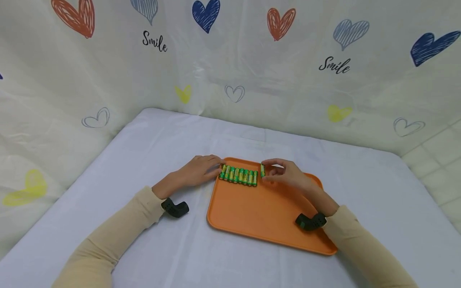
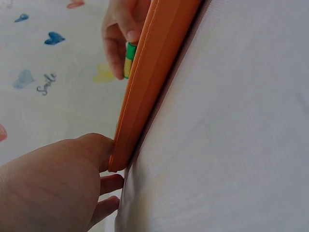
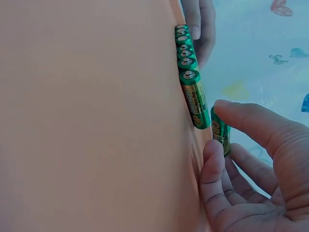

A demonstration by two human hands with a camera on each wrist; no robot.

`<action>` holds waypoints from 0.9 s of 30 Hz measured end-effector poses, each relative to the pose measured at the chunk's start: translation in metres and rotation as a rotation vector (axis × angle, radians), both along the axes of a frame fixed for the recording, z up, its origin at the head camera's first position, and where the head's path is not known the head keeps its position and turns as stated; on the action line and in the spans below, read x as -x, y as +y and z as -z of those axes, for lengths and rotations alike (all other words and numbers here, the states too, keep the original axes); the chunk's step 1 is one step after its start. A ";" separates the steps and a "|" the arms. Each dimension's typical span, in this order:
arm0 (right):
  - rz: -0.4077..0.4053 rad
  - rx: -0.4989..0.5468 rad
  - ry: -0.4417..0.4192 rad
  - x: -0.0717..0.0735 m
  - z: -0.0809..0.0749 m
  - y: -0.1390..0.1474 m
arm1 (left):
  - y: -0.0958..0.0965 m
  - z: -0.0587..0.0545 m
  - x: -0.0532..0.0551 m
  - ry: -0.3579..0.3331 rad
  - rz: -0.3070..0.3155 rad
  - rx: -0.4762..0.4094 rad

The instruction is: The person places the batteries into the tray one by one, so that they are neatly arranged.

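A row of green and yellow batteries [image 1: 239, 176] stands side by side along the far left part of an orange tray [image 1: 252, 212]. My right hand [image 1: 286, 174] pinches one more battery [image 3: 221, 133] by its ends, just right of the row and close over the tray's far edge. In the right wrist view, the nearest battery of the row [image 3: 194, 99] has its lettering showing. My left hand [image 1: 199, 170] rests at the tray's far left corner, its fingertips right by the leftmost battery. From the left wrist, that hand's relaxed fingers lie at the tray rim [image 2: 140, 87].
A white cloth [image 1: 162, 248] covers the table under the tray. Behind it hangs a pale curtain [image 1: 234, 60] printed with hearts and "Smile". Dark wrist devices sit on both wrists, the right one [image 1: 310, 222] over the tray.
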State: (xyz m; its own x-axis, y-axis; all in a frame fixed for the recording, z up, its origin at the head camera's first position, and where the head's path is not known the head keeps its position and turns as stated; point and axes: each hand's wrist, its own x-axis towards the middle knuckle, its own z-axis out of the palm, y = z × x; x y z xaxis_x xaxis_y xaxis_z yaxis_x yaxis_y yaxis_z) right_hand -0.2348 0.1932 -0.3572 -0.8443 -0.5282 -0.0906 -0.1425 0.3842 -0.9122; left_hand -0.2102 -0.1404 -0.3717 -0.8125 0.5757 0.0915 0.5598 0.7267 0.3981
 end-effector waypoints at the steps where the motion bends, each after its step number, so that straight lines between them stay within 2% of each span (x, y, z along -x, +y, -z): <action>1: -0.003 -0.010 0.000 -0.001 0.000 0.000 | 0.000 0.000 0.000 -0.001 0.000 -0.001; 6: -0.031 -0.042 -0.014 -0.006 0.000 0.001 | 0.000 0.001 0.000 0.000 0.000 -0.001; 17: -0.081 0.018 -0.094 -0.012 0.000 -0.001 | 0.002 -0.004 -0.001 -0.017 -0.010 0.003; 27: -0.130 0.040 -0.060 -0.013 0.001 0.001 | 0.003 -0.001 0.000 0.004 -0.003 0.006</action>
